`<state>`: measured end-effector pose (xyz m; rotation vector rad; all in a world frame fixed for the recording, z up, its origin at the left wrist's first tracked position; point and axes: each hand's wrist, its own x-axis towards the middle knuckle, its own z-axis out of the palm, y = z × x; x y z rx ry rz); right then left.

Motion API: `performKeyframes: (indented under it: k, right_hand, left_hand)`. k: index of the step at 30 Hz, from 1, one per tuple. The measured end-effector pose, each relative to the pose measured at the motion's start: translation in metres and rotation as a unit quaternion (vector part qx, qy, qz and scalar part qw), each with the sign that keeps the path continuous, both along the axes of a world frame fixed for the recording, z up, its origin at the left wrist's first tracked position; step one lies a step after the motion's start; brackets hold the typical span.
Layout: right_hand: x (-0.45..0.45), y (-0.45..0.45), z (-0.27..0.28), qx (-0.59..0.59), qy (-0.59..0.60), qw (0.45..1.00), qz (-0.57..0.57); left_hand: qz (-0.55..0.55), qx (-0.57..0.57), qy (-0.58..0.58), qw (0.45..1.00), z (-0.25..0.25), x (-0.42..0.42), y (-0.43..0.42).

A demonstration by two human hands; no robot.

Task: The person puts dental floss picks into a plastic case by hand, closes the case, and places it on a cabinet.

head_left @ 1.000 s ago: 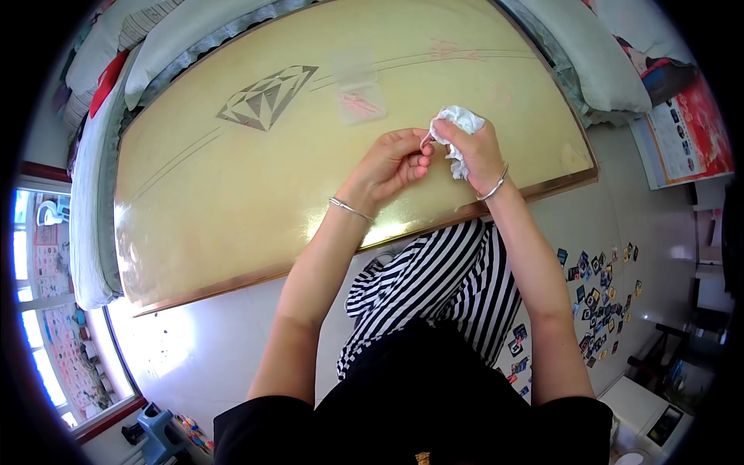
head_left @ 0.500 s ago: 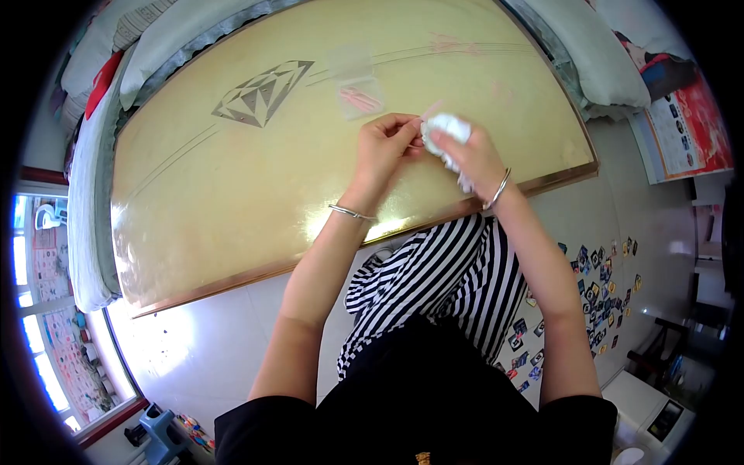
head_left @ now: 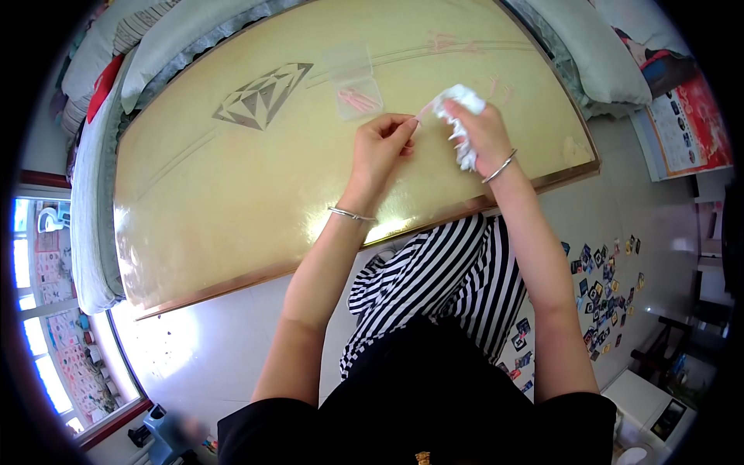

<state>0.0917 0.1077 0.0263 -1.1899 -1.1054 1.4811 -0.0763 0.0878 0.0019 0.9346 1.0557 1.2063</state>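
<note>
My left hand [head_left: 381,147] is closed in a pinch on one end of a thin pink stick-like piece [head_left: 425,111]. That piece slants up and right from my fingertips toward a crumpled white cloth or tissue [head_left: 462,96]. My right hand [head_left: 487,132] is wrapped around the white cloth, part of which hangs down below the fingers. Whether the cloth touches the pink piece is hard to make out. Beyond my left hand lies a clear plastic bag [head_left: 353,68] with several similar pink pieces [head_left: 359,100] in it.
The glossy yellow table [head_left: 232,209] has a dark diamond pattern [head_left: 263,96]. More thin pink pieces [head_left: 449,43] lie at its far side, others [head_left: 500,87] beyond my right hand. Cushioned seats [head_left: 593,70] border the table. Many small cards [head_left: 601,298] are scattered on the floor at right.
My right hand has moved up and right with the white cloth, away from my left hand. The left hand keeps its pinch nearly in place, and more of the pink piece shows.
</note>
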Motion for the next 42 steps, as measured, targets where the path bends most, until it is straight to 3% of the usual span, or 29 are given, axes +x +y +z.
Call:
performKeyframes:
  k: [2, 4, 6, 7, 10, 13, 17, 21, 30, 33, 36, 38, 42]
  right_hand:
    - [0.007, 0.006, 0.006, 0.004, 0.037, 0.997, -0.065]
    - [-0.001, -0.007, 0.005, -0.021, 0.013, 0.998, -0.056]
    - [-0.010, -0.017, -0.010, 0.016, -0.017, 0.997, 0.071]
    - [-0.011, -0.018, -0.012, 0.037, -0.035, 0.995, 0.082]
    - [0.001, -0.003, 0.002, -0.049, 0.035, 0.998, 0.001]
    - [0.010, 0.007, 0.004, -0.032, 0.104, 0.992, -0.065]
    - [-0.001, -0.017, -0.017, -0.019, 0.016, 0.999, 0.028]
    - [-0.001, -0.016, -0.015, -0.036, 0.058, 0.998, 0.015]
    - [-0.028, 0.001, 0.015, 0.058, 0.067, 0.996, -0.019]
    - [-0.046, 0.013, 0.013, 0.094, 0.058, 0.994, -0.011]
    - [-0.065, 0.022, -0.006, 0.108, 0.043, 0.993, 0.011]
    - [-0.076, 0.027, -0.021, 0.171, -0.006, 0.985, 0.006]
    - [-0.087, 0.030, -0.038, 0.130, -0.153, 0.980, -0.006]
  left_hand:
    - [0.018, 0.010, 0.033, 0.999, 0.003, -0.001, -0.001]
    - [0.024, 0.016, 0.031, 0.999, 0.001, -0.002, 0.000]
    - [0.024, 0.020, 0.028, 0.999, -0.001, 0.000, 0.000]
    - [0.019, 0.025, 0.018, 0.999, -0.001, 0.001, 0.000]
    - [0.020, 0.026, 0.026, 0.999, -0.001, 0.000, -0.001]
    - [0.026, 0.010, 0.025, 0.999, 0.000, -0.003, 0.000]
    - [0.009, -0.017, -0.020, 1.000, 0.002, -0.004, 0.000]
    - [0.002, -0.017, -0.034, 0.999, 0.002, -0.002, 0.002]
    - [0.057, 0.000, -0.027, 0.998, 0.025, -0.046, 0.004]
    - [0.054, 0.040, 0.105, 0.992, 0.040, -0.074, 0.019]
    - [-0.017, 0.043, 0.201, 0.979, 0.040, -0.101, 0.047]
    - [-0.024, 0.038, 0.245, 0.969, 0.039, -0.106, 0.060]
    - [-0.048, 0.030, 0.345, 0.937, 0.025, -0.107, 0.079]
